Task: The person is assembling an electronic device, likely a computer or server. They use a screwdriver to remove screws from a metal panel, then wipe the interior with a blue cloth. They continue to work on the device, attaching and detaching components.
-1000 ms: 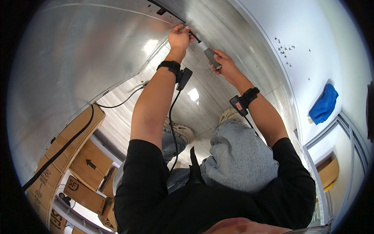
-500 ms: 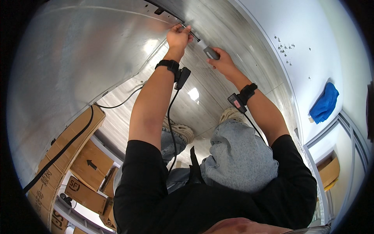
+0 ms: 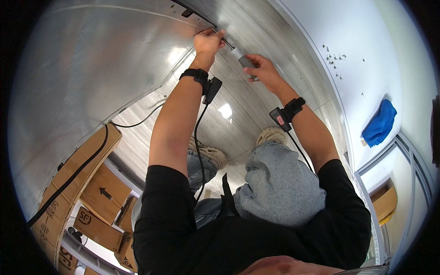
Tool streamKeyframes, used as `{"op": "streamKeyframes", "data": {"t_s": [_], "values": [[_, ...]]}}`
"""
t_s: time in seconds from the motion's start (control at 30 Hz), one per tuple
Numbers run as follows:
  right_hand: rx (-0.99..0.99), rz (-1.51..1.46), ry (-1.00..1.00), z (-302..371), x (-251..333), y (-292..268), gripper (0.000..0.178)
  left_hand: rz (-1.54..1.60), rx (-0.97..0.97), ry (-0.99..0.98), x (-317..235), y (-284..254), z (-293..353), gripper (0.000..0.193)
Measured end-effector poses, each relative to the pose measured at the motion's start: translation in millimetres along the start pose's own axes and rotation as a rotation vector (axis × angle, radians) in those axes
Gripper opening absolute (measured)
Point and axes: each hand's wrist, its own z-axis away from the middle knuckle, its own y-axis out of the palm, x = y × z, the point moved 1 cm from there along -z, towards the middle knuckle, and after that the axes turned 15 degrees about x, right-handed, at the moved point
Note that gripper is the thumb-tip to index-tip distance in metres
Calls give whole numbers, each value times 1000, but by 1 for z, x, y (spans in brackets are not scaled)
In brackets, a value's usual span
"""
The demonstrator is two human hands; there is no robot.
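My right hand (image 3: 266,72) grips the grey handle of a screwdriver (image 3: 247,64), thumb on one side and fingers on the other. The thin dark shaft slants up and left to the edge of a large metal panel (image 3: 105,59). Close to that edge, my left hand (image 3: 208,45) is closed around the tip end of the shaft, thumb against fingers. Those fingers hide the tip and any screw there. A black bracket (image 3: 187,13) sits on the panel's edge just beyond my left hand.
Several loose screws (image 3: 337,57) and a blue cloth (image 3: 379,123) lie on the white surface at right. Cardboard boxes (image 3: 104,189) stand at lower left, with a black cable (image 3: 75,174) running past them. Wood-look floor (image 3: 238,103) lies below my arms.
The fingers of my right hand have shifted their hold on the handle. My left hand stays at the shaft, moved slightly left in the picture. The whole view has shifted a little.
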Motion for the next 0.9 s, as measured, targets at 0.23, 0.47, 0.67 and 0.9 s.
{"op": "streamKeyframes", "data": {"t_s": [0.23,0.47,0.67,0.9], "values": [[3,-85,95,-1,8,7,50,12,-72,-31,2,0,-3,17],[36,-86,84,0,1,6,51,19,-24,-15,5,-4,-6,18],[-19,197,17,-3,2,5,52,3,-44,-52,-1,1,-3,16],[73,-259,155,5,15,2,52,14,-57,-36,3,-2,-4,16]]}}
